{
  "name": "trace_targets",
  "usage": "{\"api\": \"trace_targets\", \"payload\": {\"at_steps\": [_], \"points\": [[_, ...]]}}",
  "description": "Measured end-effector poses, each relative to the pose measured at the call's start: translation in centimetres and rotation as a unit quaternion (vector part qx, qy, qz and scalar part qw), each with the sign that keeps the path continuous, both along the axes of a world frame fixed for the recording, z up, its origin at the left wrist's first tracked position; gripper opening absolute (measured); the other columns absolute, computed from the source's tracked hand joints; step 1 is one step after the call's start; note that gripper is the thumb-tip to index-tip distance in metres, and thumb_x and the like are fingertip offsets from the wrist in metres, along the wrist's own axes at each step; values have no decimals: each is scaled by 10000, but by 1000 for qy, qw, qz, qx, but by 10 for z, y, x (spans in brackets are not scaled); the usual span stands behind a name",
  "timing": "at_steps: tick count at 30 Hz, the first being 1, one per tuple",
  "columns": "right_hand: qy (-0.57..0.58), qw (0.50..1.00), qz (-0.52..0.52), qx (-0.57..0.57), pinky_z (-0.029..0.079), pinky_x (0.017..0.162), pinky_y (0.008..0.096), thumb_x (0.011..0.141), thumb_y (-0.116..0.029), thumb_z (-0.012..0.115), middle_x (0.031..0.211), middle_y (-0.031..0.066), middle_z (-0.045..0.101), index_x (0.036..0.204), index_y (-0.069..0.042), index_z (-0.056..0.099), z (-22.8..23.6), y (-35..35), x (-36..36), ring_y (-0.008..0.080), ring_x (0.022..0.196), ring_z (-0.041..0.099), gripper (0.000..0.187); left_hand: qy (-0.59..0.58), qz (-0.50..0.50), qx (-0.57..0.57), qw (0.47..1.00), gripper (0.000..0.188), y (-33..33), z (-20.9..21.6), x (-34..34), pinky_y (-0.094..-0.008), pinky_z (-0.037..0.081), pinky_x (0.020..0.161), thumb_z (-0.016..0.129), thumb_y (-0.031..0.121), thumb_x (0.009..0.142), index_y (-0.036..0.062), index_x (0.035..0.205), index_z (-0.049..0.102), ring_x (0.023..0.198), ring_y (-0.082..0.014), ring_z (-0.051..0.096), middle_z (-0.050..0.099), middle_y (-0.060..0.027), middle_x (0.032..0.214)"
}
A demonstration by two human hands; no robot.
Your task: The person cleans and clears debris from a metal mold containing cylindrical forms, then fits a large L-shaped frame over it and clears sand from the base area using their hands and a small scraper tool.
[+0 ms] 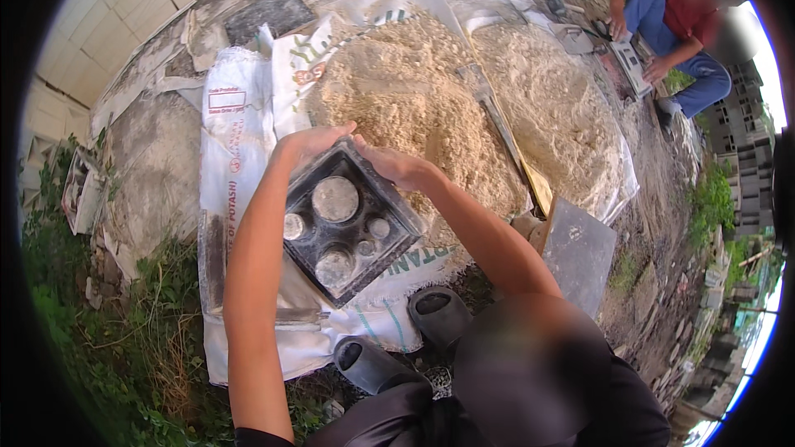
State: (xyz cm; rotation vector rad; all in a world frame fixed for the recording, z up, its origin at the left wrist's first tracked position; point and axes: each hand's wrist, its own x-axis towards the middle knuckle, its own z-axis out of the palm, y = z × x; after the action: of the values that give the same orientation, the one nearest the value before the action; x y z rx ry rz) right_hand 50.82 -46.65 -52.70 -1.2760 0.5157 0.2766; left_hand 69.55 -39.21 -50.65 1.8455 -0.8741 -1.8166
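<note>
A square black mould [386, 263] with raised round plugs of different sizes lies turned cornerwise in front of me, on the white sacks. Pale, sandy material coats the tops of the plugs. Around its far corner my two hands meet, fingertips almost touching. My left hand [313, 141] closes along the far left edge, and my right hand [389, 163] along the far right edge. The undersides of my fingers are hidden. Just beyond my hands spreads a heap of tan, sandy mix [397, 83] on an opened white sack [286, 74].
A long-handled shovel [501, 128] lies between the tan heap and a paler heap [546, 91]. Near my right forearm is a grey slab [581, 252]. At far right a crouching person [662, 12] handles another mould [629, 69]. Weeds [149, 339] grow at left.
</note>
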Motion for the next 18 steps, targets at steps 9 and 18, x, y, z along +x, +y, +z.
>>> {"api": "trace_targets", "payload": {"at_steps": [9,18], "points": [[-94,988,-93,-79,345,1076,328,1043,-424,276,1338,141,553,1361,-43,508,-57,30,-126,249,1232,500,548,-104,105,85,985,865,142,-38,71,-328,262,1124,362,688,925,7,1458,351,1352,-227,380,383,-150,1484],[-28,993,-46,-105,435,928,290,945,-333,570,1215,104,629,1307,-32,561,-65,3,-115,176,1096,569,471,-177,-23,-80,981,471,203,-71,73,-396,442,976,548,336,940,51,1315,530,1141,-203,561,593,-66,1284]]}}
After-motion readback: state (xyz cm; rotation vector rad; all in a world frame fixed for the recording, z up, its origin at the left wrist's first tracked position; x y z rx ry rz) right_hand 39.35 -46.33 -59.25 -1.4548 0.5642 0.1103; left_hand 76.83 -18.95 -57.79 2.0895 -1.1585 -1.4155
